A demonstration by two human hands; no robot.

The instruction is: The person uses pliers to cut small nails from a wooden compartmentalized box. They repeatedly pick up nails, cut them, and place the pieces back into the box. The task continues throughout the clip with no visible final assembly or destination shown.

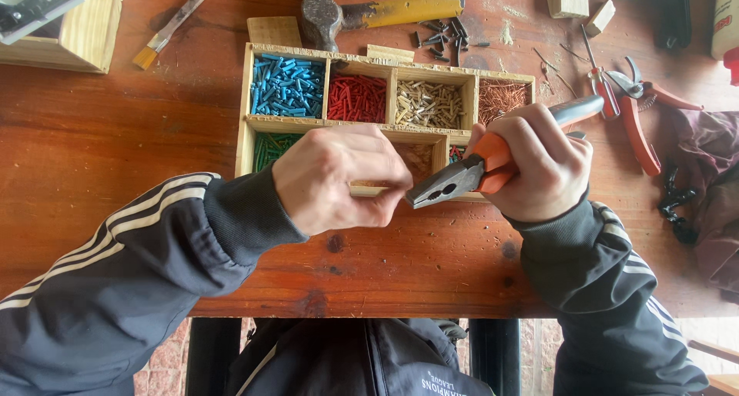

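Pliers (462, 177) with orange handles sit clamped in the right hand (539, 165), jaws pointing left over the wooden tray's (246, 126) front edge. Left hand (339, 177) is pinched together at the jaw tips, perhaps on something small; what it is cannot be made out.

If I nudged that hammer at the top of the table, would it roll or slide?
The hammer lies flat, its dark metal head looking heavy, so it would likely pivot around that end rather than roll. Its yellow handle seems stiff and probably swings easily.
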